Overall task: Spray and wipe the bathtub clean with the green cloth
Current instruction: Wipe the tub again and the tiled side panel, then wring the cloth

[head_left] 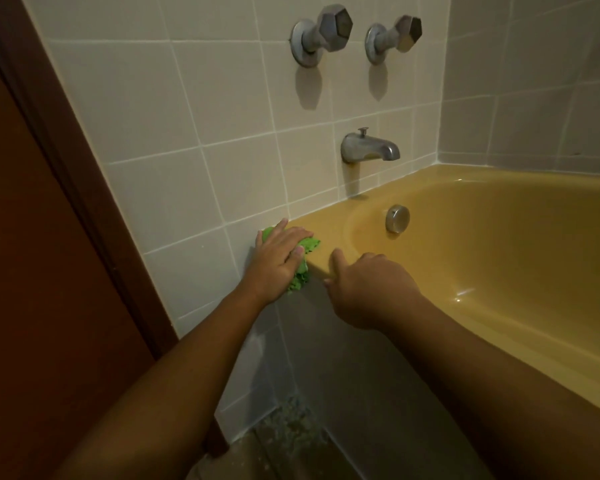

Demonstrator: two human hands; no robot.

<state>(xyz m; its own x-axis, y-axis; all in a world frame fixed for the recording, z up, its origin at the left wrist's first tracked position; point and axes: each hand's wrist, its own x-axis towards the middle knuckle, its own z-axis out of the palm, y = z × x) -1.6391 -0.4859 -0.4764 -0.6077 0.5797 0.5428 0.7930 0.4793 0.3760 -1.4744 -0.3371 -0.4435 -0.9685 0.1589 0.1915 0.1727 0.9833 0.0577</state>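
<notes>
Step in hand: wiping. No spray bottle is in view, so the spraying stage cannot be confirmed.
Location of cloth: the crumpled bright green cloth sits on the near left corner of the glossy mustard-yellow bathtub, where the rim meets the white tiled wall.
Left hand: the left hand lies flat on top of the cloth, fingers extended, pressing it onto the rim.
Right hand: the right hand rests at the tub's front edge just beside the cloth, thumb on the rim. It carries nothing. The other fingers are mostly hidden, so whether it grips the edge cannot be told.
Cloth orientation: bunched, not spread. Its long axis runs from the rim top by the wall down over the front edge, with the lower end hanging toward the floor.
Progress, as judged: early. Only the corner is under the cloth.
Next move calls for: steady downward pressure and a sweep along the rim toward the grey metal spout, then into the basin.
</notes>
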